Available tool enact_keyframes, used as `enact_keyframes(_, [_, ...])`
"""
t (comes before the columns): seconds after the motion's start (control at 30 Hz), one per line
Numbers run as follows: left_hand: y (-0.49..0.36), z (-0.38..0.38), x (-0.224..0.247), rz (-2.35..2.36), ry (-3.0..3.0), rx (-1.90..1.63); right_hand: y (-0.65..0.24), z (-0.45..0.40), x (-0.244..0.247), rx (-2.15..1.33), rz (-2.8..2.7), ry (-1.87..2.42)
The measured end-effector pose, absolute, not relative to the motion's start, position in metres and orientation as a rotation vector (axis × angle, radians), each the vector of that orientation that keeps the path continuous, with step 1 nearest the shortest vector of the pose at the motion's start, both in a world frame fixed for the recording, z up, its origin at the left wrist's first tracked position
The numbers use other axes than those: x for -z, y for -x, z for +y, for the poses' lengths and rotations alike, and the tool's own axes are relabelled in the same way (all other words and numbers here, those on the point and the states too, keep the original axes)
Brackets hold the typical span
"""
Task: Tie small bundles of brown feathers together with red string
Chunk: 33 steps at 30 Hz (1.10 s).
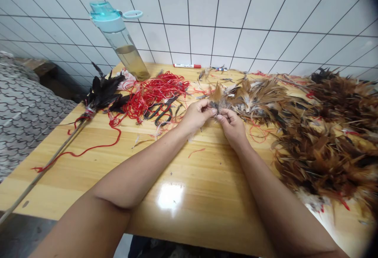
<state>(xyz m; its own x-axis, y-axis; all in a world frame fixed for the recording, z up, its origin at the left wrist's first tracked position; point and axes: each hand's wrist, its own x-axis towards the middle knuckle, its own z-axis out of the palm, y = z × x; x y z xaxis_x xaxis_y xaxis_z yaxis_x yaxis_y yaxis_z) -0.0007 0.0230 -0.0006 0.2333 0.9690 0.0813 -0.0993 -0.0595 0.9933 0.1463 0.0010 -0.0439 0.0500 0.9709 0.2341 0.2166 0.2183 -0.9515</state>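
Observation:
My left hand (198,113) and my right hand (233,125) meet above the middle of the table. Between their fingertips is a small bunch of brown and grey feathers (217,99), fluffy at the base. Both hands are closed in a pinch on it. Just behind my right hand lies a loose heap of brown feathers (260,98). Left of my left hand are black-handled scissors (161,112), partly under a tangle of red string (156,92).
A stick (47,165) tied with black feathers (103,88) lies at the left, a red cord beside it. A water bottle (125,45) stands at the back near a red-capped marker (187,65). Bundles of brown feathers (325,159) cover the right of the wooden table (201,195).

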Motion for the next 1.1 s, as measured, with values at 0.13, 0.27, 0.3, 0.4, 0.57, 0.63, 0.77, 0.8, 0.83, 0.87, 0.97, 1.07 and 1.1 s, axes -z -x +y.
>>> enact_keyframes(0.13, [-0.002, 0.022, 0.005, 0.959, -1.351, -1.118, -0.147, 0.0, 0.039, -0.795, -1.514, 1.191])
enact_keyframes(0.27, [-0.003, 0.023, 0.008, 0.93, -1.377, -1.062, -0.15, 0.0, 0.036, -0.727, -1.581, 1.166])
enact_keyframes(0.3, [-0.001, 0.024, 0.007, 0.924, -1.393, -1.046, -0.15, 0.0, 0.036, -0.724, -1.571, 1.168])
enact_keyframes(0.4, [0.011, 0.031, 0.002, 1.087, -1.556, -1.055, -0.151, -0.001, 0.037, -0.739, -1.517, 1.195])
enact_keyframes(0.57, [0.034, 0.036, -0.011, 1.712, -2.041, -0.662, -0.148, -0.002, 0.034, -0.791, -1.37, 1.258])
enact_keyframes(0.63, [0.035, 0.033, -0.014, 1.772, -2.132, -0.455, -0.147, -0.003, 0.032, -0.789, -1.335, 1.275])
enact_keyframes(0.77, [0.029, 0.025, -0.017, 1.707, -2.223, -0.271, -0.147, -0.004, 0.03, -0.766, -1.316, 1.328])
enact_keyframes(0.8, [0.028, 0.024, -0.017, 1.693, -2.242, -0.243, -0.147, -0.004, 0.03, -0.758, -1.314, 1.334])
enact_keyframes(0.83, [0.027, 0.023, -0.016, 1.676, -2.261, -0.224, -0.147, -0.004, 0.03, -0.75, -1.313, 1.339])
enact_keyframes(0.87, [0.027, 0.023, -0.015, 1.652, -2.277, -0.215, -0.148, -0.004, 0.03, -0.742, -1.314, 1.344])
enact_keyframes(0.97, [0.03, 0.027, -0.009, 1.52, -2.27, -0.316, -0.148, -0.004, 0.031, -0.721, -1.336, 1.36])
enact_keyframes(1.07, [0.033, 0.033, -0.005, 1.401, -2.08, -0.667, -0.148, -0.005, 0.031, -0.696, -1.37, 1.364])
enact_keyframes(1.1, [0.032, 0.034, -0.004, 1.354, -1.972, -0.798, -0.148, -0.005, 0.031, -0.688, -1.38, 1.363])
